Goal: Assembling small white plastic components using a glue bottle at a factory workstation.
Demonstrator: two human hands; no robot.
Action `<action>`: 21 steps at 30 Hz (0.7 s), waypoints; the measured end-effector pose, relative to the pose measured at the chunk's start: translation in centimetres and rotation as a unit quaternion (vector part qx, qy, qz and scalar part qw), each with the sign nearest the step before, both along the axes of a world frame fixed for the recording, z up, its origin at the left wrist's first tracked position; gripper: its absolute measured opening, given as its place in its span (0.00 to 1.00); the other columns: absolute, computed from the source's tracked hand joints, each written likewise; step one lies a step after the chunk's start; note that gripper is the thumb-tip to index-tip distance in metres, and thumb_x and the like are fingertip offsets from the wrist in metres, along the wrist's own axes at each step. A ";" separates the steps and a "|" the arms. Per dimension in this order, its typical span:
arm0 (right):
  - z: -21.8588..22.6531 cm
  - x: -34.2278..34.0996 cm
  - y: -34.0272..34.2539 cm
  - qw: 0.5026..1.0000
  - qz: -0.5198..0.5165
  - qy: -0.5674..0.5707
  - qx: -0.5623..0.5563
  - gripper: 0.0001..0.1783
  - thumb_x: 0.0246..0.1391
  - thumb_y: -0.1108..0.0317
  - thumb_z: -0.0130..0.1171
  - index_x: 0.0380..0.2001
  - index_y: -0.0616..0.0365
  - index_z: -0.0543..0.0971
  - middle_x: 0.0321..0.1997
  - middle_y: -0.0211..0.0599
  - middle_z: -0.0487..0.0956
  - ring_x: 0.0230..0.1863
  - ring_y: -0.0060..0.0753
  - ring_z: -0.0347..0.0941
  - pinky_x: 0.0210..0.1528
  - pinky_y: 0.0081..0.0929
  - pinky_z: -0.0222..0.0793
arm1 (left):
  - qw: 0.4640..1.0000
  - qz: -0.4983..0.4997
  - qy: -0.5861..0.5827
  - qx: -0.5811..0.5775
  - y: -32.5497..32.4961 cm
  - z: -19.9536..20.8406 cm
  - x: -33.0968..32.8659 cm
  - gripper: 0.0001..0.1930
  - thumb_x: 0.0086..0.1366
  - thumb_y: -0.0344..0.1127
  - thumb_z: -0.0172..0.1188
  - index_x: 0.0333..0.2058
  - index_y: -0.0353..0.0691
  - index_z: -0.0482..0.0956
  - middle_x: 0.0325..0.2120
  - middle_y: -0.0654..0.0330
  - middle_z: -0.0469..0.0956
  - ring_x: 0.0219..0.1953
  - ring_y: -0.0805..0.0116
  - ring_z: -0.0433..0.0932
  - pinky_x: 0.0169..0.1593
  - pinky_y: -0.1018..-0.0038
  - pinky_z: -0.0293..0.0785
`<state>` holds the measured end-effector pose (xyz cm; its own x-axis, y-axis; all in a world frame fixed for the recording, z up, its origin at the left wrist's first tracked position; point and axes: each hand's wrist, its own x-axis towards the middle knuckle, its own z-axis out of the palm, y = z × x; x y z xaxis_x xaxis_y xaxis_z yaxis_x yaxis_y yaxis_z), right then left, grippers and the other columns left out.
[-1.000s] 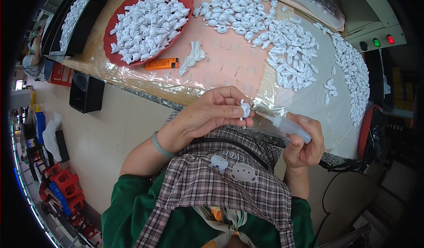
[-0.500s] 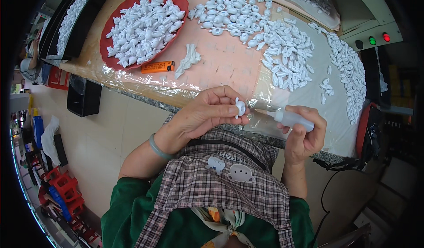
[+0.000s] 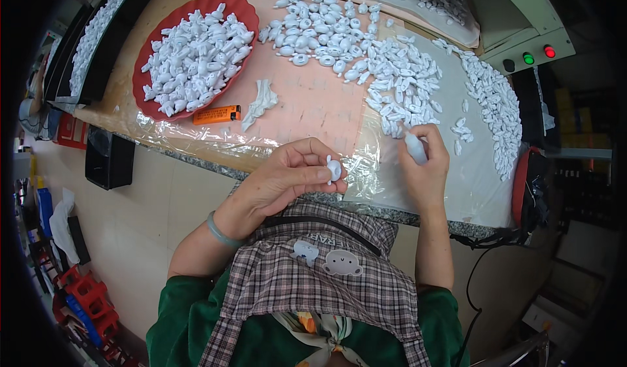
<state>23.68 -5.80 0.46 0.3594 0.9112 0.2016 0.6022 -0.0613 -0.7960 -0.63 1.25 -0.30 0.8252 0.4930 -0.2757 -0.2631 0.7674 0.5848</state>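
Between the thumb and fingers of my left hand (image 3: 277, 179) is a small white plastic figure part (image 3: 334, 168) with a rounded body and thin projections. My right hand (image 3: 428, 174) is wrapped round a translucent white squeeze bottle (image 3: 416, 149); its nozzle is hidden. The fingers of that hand are at the near end of a pile of narrow white pieces (image 3: 406, 76), and I cannot tell whether they also touch one. Rounder white pieces (image 3: 320, 30), some with openings, lie beyond, to the left of that pile.
A red scalloped bowl (image 3: 139, 96) heaped with white figures stands at the left, beside an orange lighter (image 3: 217, 115) and a crumpled whitish scrap (image 3: 261, 103). More narrow pieces (image 3: 493, 99) lie at right, near a machine housing (image 3: 522, 24) with lit buttons. The table's stone edge (image 3: 457, 226) runs before me.
My right hand has moved with the bottle away from the part in my left hand, forward to the pile of narrow pieces. My left hand still holds its part. The view has shifted slightly.
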 end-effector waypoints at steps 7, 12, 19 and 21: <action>1.4 -1.0 2.0 0.981 0.051 -0.185 -0.030 0.14 0.40 0.77 0.65 0.35 0.60 0.80 0.31 0.39 0.72 0.31 0.39 0.72 0.34 0.29 0.68 | 1.000 0.000 -0.002 0.008 0.1 0.0 -0.6 0.11 0.61 0.27 0.59 0.42 0.37 0.73 0.39 0.52 0.77 0.41 0.63 0.80 0.45 0.75 0.78; 1.1 -0.2 2.4 0.977 0.077 -0.199 -0.021 0.14 0.40 0.78 0.64 0.35 0.60 0.80 0.30 0.38 0.72 0.30 0.39 0.73 0.32 0.30 0.69 | 1.000 0.008 -0.008 0.006 0.0 0.1 -0.7 0.10 0.62 0.27 0.58 0.42 0.36 0.73 0.38 0.54 0.78 0.40 0.64 0.80 0.45 0.76 0.78; 0.5 0.7 2.7 0.971 0.087 -0.222 0.028 0.12 0.41 0.80 0.61 0.34 0.61 0.79 0.29 0.38 0.72 0.29 0.36 0.73 0.31 0.28 0.69 | 1.000 0.013 -0.005 0.019 -0.2 0.3 -0.7 0.10 0.62 0.27 0.57 0.43 0.34 0.73 0.37 0.55 0.78 0.39 0.65 0.81 0.44 0.77 0.77; 0.9 0.4 2.6 0.978 0.086 -0.181 0.051 0.11 0.42 0.81 0.60 0.34 0.61 0.79 0.29 0.37 0.73 0.30 0.33 0.74 0.31 0.27 0.69 | 1.000 0.014 0.001 0.026 -0.2 0.3 -0.6 0.10 0.62 0.27 0.57 0.43 0.34 0.73 0.37 0.55 0.78 0.39 0.65 0.81 0.43 0.77 0.77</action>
<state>24.09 -3.19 1.39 0.0916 0.9203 0.3803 0.8403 0.1335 -0.5254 -1.27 1.05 0.04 0.8101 0.5301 -0.2503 -0.2837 0.7282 0.6239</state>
